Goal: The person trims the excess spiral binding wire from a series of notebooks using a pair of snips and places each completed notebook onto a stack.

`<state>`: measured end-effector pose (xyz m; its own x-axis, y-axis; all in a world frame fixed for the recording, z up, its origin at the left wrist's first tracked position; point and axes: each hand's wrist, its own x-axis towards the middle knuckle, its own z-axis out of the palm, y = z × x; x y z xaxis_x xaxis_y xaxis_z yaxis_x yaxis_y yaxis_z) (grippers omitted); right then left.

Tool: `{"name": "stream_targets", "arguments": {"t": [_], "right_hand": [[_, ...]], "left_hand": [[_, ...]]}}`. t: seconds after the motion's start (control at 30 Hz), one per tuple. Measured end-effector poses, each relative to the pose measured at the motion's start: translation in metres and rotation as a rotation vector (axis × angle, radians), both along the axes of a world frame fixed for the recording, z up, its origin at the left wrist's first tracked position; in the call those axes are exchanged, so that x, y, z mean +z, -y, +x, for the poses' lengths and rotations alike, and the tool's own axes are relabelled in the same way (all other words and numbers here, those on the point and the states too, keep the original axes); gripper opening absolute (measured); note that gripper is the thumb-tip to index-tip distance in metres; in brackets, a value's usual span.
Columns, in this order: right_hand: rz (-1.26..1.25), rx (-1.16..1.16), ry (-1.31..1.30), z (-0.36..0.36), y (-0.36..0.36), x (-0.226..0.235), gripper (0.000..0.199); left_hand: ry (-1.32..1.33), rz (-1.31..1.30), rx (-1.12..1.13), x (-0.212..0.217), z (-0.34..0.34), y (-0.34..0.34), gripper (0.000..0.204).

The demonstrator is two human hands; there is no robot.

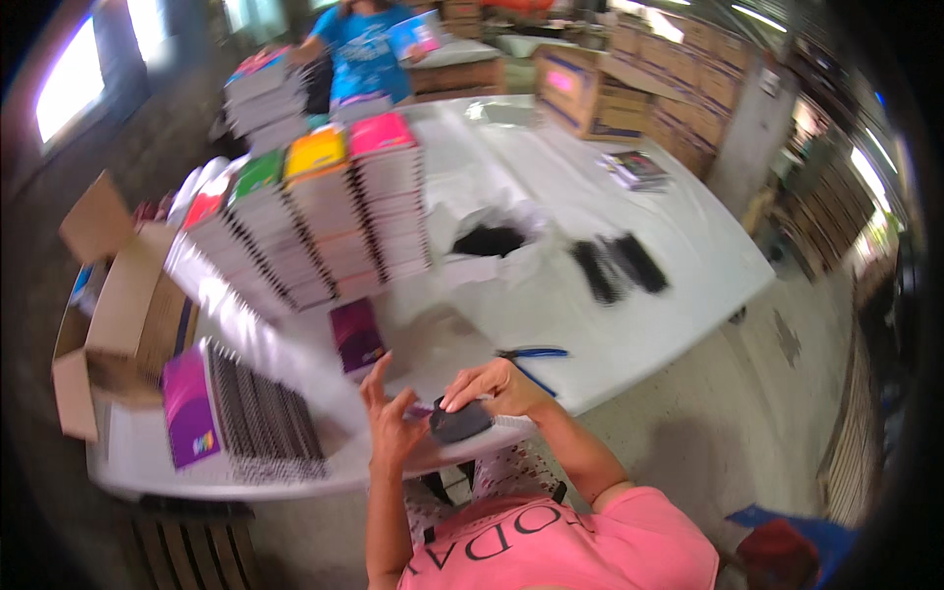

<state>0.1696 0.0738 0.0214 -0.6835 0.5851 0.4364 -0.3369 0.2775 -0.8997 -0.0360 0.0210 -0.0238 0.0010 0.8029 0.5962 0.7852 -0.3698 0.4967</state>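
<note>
My right hand (500, 386) has its fingers and thumb on a small dark grey flat piece (462, 423) at the table's near edge. Close to its left side, my left hand (388, 413) is raised with its fingers apart. A sliver of purple shows between the two hands, too small to name. Just beyond my left hand lies a purple notebook (356, 334), flat on the white table (551, 295). Blue-handled pliers (539, 352) rest beyond my right hand, handles spread.
Tall stacks of spiral notebooks (324, 216) stand at the far left, with purple spiral notebooks (236, 413) at the near left beside an opened cardboard box (138, 295). Black spiral coils (619, 267) lie right of a white bag (536, 218). Another person (366, 49) stands across the table.
</note>
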Motion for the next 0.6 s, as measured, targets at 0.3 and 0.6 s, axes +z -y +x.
{"name": "stream_targets", "arguments": {"t": [0.3,0.6], "right_hand": [[0.103,-0.344,0.481,-0.007,-0.026,-0.038,0.031],[0.110,-0.138,0.350,-0.031,-0.021,0.002,0.036]], "left_hand": [[0.400,-0.042,-0.040,-0.003,-0.002,-0.001,0.069],[0.620,-0.152,-0.008,-0.025,-0.011,-0.007,0.096]]}}
